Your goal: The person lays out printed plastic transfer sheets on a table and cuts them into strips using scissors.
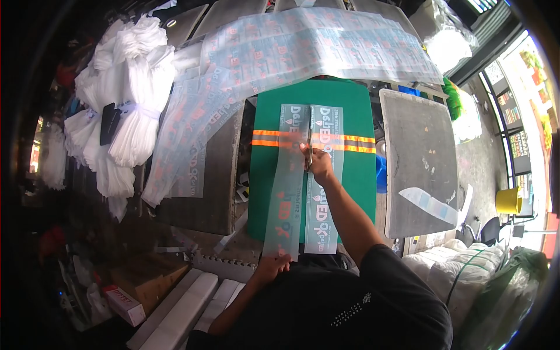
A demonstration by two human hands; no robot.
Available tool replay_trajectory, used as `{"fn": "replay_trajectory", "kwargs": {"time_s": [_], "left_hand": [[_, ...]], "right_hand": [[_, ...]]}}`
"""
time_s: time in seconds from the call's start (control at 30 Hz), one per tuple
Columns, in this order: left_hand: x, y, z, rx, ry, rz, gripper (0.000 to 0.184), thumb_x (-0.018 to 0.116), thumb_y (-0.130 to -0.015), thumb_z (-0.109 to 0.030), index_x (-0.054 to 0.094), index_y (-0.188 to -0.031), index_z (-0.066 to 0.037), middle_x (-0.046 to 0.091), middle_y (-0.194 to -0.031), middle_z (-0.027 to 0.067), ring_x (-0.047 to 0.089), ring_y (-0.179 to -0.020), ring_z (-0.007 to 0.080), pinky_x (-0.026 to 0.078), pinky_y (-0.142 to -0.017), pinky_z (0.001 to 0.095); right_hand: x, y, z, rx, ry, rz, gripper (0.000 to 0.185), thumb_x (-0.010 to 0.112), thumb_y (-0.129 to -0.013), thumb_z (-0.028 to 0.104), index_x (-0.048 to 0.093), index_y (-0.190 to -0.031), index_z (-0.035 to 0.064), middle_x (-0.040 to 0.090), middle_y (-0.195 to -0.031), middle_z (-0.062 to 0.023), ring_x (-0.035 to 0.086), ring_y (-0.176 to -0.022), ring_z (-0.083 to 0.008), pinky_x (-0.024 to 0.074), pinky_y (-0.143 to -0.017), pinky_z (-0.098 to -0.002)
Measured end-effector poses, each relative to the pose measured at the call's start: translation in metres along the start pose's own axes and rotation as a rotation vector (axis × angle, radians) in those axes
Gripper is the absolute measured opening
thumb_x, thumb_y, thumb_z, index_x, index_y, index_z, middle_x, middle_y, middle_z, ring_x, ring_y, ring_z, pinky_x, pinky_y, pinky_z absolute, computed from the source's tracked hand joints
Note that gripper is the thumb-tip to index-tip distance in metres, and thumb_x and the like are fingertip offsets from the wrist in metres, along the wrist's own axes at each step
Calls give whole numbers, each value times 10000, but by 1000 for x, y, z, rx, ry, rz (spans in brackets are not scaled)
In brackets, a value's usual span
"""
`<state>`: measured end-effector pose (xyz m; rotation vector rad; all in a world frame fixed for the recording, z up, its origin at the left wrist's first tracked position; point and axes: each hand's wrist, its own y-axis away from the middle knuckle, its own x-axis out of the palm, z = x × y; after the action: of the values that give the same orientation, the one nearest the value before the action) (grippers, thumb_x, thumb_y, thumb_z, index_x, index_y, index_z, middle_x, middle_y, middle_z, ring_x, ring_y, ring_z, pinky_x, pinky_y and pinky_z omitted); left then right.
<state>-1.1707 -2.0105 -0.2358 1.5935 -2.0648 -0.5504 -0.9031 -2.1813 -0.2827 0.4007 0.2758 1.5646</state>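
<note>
Printed translucent film lies lengthwise over a green board (356, 198) that has orange reflective bands across it. It is split into a left strip (283, 204) and a right strip (319, 224), which still join near the far end. My right hand (319, 163) is closed around scissors (309, 158), their blades pointing away from me along the line between the strips. Close to my body, my left hand (274, 268) pinches the near end of the left strip, which hangs past the board's edge.
A long printed sheet (315, 44) drapes across the far boards. Bundled white material (137, 105) hangs at left. Grey boards (423, 157) flank the green one, with a film offcut (429, 207) on the right one. White wrapped bales (466, 271) and a yellow bucket (508, 201) stand at right.
</note>
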Motion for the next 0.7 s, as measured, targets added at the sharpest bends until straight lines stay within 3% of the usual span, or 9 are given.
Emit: {"fn": "replay_trajectory", "kwargs": {"time_s": [0.13, 0.2, 0.23, 0.33, 0.4, 0.47, 0.6, 0.67, 0.7], "left_hand": [[1, 6, -5, -31, -46, -9, 249, 561, -912, -237, 583, -778, -28, 543, -610, 17, 460, -531, 78, 369, -520, 238], [0, 7, -4, -60, -118, -3, 253, 565, -909, -238, 586, -770, -27, 543, -610, 19, 471, -543, 80, 372, -526, 241], [-1, 7, -3, -59, -76, 0, 262, 557, -912, -239, 586, -757, -30, 558, -628, 19, 481, -554, 81, 379, -538, 238], [-3, 6, 1, 2, -80, -5, 271, 558, -909, -251, 599, -754, -32, 579, -661, 19, 510, -593, 88, 398, -581, 239], [-7, 6, 4, 58, -116, -62, 272, 568, -903, -262, 611, -765, -31, 586, -677, 18, 529, -621, 94, 411, -611, 243], [-11, -1, 7, -50, -155, -29, 294, 589, -889, -301, 628, -797, -25, 587, -690, 25, 549, -650, 108, 427, -651, 259], [14, -26, 24, 20, -88, 37, 291, 631, -862, -298, 638, -818, -11, 559, -635, 26, 532, -610, 113, 413, -560, 251], [32, -41, 31, -68, 197, 152, 289, 671, -833, -315, 640, -873, -30, 571, -674, 19, 524, -606, 102, 416, -560, 232], [38, -44, 34, -69, 199, 147, 289, 671, -833, -315, 640, -873, -30, 571, -674, 19, 524, -606, 102, 416, -560, 232]], "right_hand": [[-1, -8, 11, 28, 12, -15, 483, 668, -811, 479, 562, -704, 20, 500, -552, -30, 484, -476, -115, 388, -476, -261], [-4, -23, 11, 3, 62, -15, 457, 695, -800, 445, 557, -695, 22, 507, -563, -35, 490, -485, -124, 391, -481, -274], [-6, -45, -8, -12, 12, 33, 385, 721, -795, 365, 587, -729, 10, 536, -593, -39, 497, -496, -127, 391, -480, -281], [-10, -58, -12, -90, 71, 66, 453, 689, -795, 425, 619, -721, -17, 540, -569, -51, 521, -500, -127, 412, -488, -280], [-19, -55, -12, -268, 13, 58, 295, 687, -803, 311, 665, -781, 17, 570, -620, -24, 524, -539, -105, 409, -480, -269], [-30, -43, 4, -302, -46, 47, 243, 706, -799, 270, 669, -771, 32, 573, -632, 3, 485, -518, -65, 365, -456, -228], [-70, -31, 37, -200, 216, -99, 263, 742, -779, 278, 662, -761, 28, 567, -605, -4, 511, -537, -53, 381, -464, -215], [-100, -46, 28, -94, 382, -223, 330, 724, -784, 338, 647, -759, 18, 604, -597, -72, 602, -562, -150, 438, -498, -286], [-112, -42, 24, -166, 588, -341, 363, 713, -785, 367, 636, -757, 13, 614, -614, -114, 624, -592, -221, 453, -527, -329]]}}
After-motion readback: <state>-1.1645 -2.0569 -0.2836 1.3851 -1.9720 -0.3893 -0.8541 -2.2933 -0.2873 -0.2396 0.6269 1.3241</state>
